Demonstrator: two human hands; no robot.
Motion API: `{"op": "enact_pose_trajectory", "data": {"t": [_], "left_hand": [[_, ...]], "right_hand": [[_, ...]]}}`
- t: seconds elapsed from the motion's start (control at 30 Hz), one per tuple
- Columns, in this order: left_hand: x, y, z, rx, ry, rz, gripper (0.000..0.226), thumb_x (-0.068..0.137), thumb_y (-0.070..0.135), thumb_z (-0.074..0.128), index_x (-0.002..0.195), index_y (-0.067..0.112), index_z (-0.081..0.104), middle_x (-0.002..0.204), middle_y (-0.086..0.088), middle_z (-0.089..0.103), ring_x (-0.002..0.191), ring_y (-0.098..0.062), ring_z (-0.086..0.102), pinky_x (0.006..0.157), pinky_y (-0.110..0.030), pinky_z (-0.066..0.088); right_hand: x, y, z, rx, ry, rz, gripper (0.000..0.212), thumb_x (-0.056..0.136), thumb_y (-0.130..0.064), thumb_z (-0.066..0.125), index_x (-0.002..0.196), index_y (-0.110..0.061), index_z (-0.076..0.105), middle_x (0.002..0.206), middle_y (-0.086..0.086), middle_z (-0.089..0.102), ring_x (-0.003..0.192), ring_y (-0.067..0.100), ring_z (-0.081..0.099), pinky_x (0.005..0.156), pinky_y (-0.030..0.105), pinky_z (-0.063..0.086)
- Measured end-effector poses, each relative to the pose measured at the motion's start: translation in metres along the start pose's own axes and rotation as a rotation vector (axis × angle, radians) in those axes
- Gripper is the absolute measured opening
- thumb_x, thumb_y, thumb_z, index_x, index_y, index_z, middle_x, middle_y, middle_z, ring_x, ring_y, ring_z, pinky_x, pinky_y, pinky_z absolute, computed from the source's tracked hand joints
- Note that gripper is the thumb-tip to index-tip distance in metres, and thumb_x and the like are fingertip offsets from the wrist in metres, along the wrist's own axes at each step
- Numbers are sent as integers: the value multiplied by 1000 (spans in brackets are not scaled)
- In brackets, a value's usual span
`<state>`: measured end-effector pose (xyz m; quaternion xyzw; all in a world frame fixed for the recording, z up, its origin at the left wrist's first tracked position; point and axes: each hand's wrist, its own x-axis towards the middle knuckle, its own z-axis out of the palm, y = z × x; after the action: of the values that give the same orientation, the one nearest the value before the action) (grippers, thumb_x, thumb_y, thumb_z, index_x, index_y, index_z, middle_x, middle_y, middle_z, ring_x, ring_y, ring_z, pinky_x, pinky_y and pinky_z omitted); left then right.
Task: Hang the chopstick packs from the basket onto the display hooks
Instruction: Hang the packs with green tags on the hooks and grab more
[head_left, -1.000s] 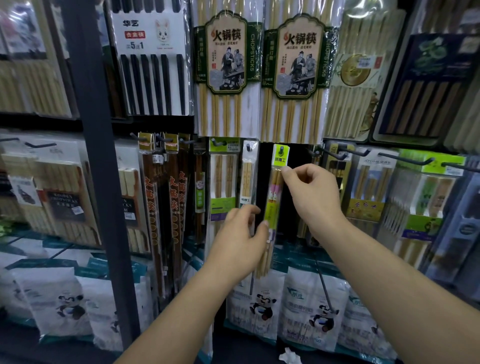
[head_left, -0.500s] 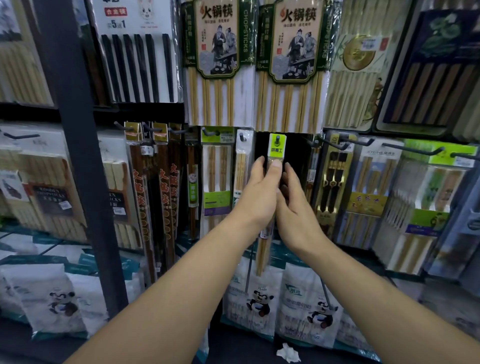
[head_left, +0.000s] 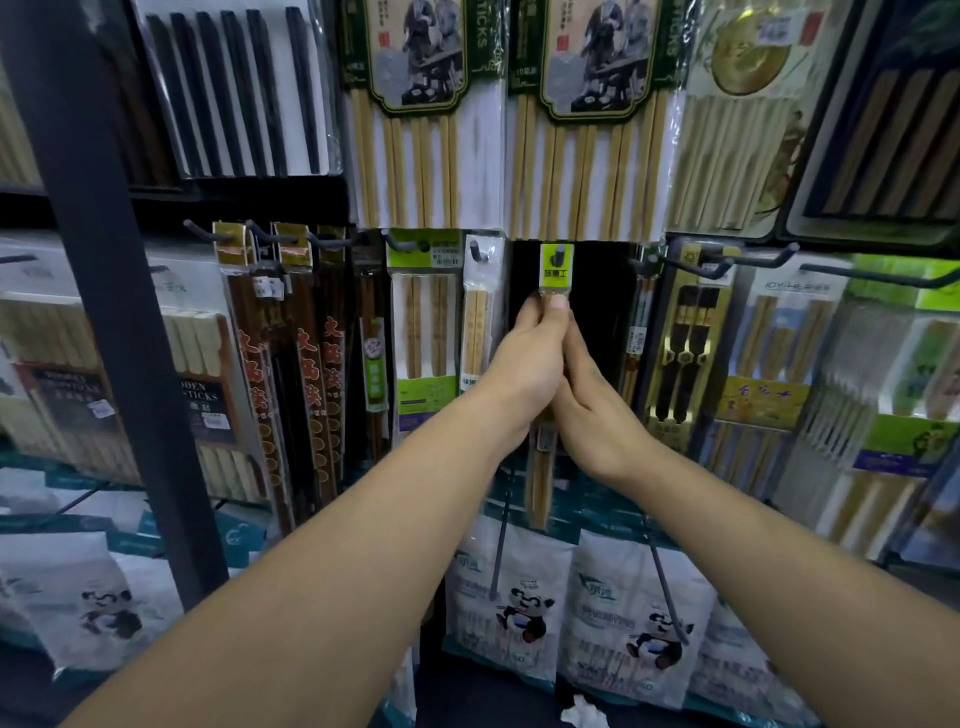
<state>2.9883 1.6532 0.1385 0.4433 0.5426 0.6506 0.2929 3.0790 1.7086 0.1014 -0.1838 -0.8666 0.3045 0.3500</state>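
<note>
- Head camera, far left: a dark metal upright post stands in front of boxed chopstick sets, clear of the work.
- Left of centre, dark brown chopstick packs with red characters and a green-labelled pack of pale wooden chopsticks hang on their own pegs.
- The left hand pinches the slim clear pack of bamboo chopsticks with a yellow-green header card just under the card.
- The right hand presses against it, clamped on the same pack lower down.
- The card's hole sits at a dark hook; whether it is fully threaded cannot be told.
- Risk: letting go before the hole seats would likely drop the pack onto the panda-printed bags below.
- Right, bare black hooks jut out and could snag a sleeve or wrist.
</note>
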Motion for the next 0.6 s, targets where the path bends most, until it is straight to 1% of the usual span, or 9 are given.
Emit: {"op": "enact_pose_trajectory", "data": {"t": [0.13,0.27,0.3,0.37,0.4,0.43,0.5,0.53,0.6], "left_hand": [[-7,-2,-1,-9,-2,-9,50,111,42,37,159,31,33,158,3,45,146,-15,40,106,-27,33],[-46,-1,-2,62,-2,-44,69,108,52,39,164,33,4,169,8,22,149,-9,25,103,-20,22],[-62,-2,-3,107,-6,-45,72,106,55,39,163,36,1,168,13,22,143,-2,26,101,-16,20],[-95,-11,-6,134,-40,-26,73,105,57,41,162,40,-1,153,41,26,128,14,26,100,-14,22],[-110,-18,-9,136,-49,-9,71,104,56,42,162,42,3,140,52,28,124,20,27,102,-15,23],[-126,-26,-13,133,-53,7,64,105,53,45,161,44,15,134,55,29,125,23,29,104,-13,25],[-150,-45,-22,123,-35,-2,33,106,42,50,137,52,47,127,52,47,117,29,45,94,-2,38],[-161,-57,-29,132,1,-22,22,106,39,52,122,54,55,117,44,61,107,25,55,84,-2,45],[-181,-87,-43,202,115,-76,14,106,34,53,106,45,63,100,20,72,92,7,67,74,-13,52]], "right_hand": [[-5,6,-1,-13,-1,10,72,106,-52,30,161,-30,-10,170,-11,-4,154,2,2,127,38,15],[-28,6,-2,-33,66,110,73,102,-57,33,162,-30,1,169,-7,13,153,10,18,124,44,25],[-36,5,-3,-29,95,135,73,102,-58,35,162,-29,7,168,-6,18,152,10,22,122,44,28],[-55,3,-7,-10,164,174,66,103,-54,40,160,-28,19,164,-5,28,146,9,33,118,43,34],[-66,3,-8,-7,204,188,60,103,-50,42,157,-28,26,160,-5,35,140,7,39,115,41,38],[-79,2,-7,-12,243,196,54,103,-47,44,153,-28,33,154,-6,42,133,4,45,109,37,42],[-106,1,-1,-33,289,203,38,103,-41,47,139,-30,48,136,-8,53,113,-6,52,93,20,46],[-121,1,5,-39,282,214,27,103,-38,49,129,-32,54,126,-11,56,106,-9,53,83,11,44],[-152,3,21,-14,211,261,9,103,-32,53,107,-34,60,106,-18,60,95,-9,55,70,6,44]]}}
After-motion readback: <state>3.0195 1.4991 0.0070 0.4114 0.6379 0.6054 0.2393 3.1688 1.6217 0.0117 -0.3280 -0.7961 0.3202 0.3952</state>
